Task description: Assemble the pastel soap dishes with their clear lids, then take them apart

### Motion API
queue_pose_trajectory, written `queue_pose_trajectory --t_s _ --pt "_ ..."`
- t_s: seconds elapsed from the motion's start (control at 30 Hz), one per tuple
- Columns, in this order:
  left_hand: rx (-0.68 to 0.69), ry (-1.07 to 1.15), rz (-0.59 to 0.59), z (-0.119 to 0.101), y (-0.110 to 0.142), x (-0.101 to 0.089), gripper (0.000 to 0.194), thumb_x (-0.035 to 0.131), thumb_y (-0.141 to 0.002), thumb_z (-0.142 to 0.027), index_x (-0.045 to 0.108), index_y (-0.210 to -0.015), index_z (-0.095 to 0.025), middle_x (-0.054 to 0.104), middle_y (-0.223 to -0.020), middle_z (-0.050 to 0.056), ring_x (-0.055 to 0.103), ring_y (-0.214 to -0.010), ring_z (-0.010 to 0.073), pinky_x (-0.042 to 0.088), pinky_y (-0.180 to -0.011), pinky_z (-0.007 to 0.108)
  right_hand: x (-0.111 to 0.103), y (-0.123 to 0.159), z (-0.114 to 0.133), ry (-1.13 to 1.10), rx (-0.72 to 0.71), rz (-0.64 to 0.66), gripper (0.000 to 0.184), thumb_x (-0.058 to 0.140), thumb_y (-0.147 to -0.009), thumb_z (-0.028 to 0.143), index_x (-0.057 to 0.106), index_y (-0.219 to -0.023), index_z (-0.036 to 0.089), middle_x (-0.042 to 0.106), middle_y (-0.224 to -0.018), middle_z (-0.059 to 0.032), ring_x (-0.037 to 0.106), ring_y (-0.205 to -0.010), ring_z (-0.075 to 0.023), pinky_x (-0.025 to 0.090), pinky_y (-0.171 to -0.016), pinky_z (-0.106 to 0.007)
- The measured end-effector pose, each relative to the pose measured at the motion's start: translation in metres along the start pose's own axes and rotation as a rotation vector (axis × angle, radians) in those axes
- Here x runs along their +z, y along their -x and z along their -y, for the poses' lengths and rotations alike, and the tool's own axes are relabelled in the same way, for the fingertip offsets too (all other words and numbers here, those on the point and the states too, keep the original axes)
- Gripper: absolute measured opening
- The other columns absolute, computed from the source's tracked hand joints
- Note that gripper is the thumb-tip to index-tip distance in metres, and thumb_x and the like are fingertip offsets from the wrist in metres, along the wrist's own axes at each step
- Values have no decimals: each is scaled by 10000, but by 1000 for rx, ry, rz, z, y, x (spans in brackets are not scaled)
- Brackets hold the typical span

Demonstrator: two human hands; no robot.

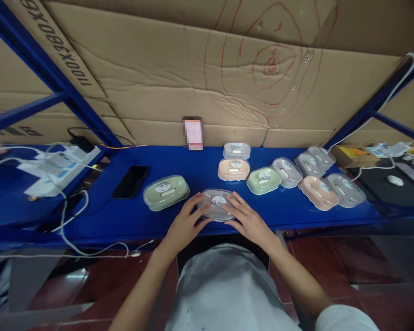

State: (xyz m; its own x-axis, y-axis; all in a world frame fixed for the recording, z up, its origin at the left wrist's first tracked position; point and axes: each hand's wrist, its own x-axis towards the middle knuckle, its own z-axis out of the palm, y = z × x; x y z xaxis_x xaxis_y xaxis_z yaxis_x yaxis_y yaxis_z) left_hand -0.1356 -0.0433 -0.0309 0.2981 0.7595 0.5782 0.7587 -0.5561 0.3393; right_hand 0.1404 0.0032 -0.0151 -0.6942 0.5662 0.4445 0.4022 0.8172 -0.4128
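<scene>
Hands, left hand (184, 224) and right hand (251, 221), are resting with fingers spread on both ends of a grey box (219, 212) at the surface's (203, 170) near edge. A green box (166, 193) is sitting just left, a black phone (130, 182) lying farther left. More boxes (264, 180) are standing right; far cardboard (152, 82) is rising behind.

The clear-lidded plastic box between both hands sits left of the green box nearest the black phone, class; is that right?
Wrong side: the head view shows the clear-lidded plastic box between the left hand and right hand sits right of the green box nearest the black phone.
</scene>
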Motion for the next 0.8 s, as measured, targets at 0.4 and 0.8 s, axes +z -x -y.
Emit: queue_pose_trajectory --t_s 0.4,0.8 --pt "17 -111 -73 -3 -2 8 428 702 -1003 -292 623 -1423 -282 615 -1470 152 566 -1446 356 572 -1133 548 11 -1 -1 99 75 -54 724 578 -1078 241 249 -1711 364 314 -1754 -64 252 -1633 -286 448 -1256 -514" --pt "-161 -362 -102 36 -3 -53 443 626 -1031 -365 602 -1460 -254 535 -1586 176 489 -1501 390 369 -1248 635 -36 -31 -11 107 21 22 720 565 -1094 403 210 -1719 368 334 -1747 -59 311 -1622 -282 317 -1311 -592"
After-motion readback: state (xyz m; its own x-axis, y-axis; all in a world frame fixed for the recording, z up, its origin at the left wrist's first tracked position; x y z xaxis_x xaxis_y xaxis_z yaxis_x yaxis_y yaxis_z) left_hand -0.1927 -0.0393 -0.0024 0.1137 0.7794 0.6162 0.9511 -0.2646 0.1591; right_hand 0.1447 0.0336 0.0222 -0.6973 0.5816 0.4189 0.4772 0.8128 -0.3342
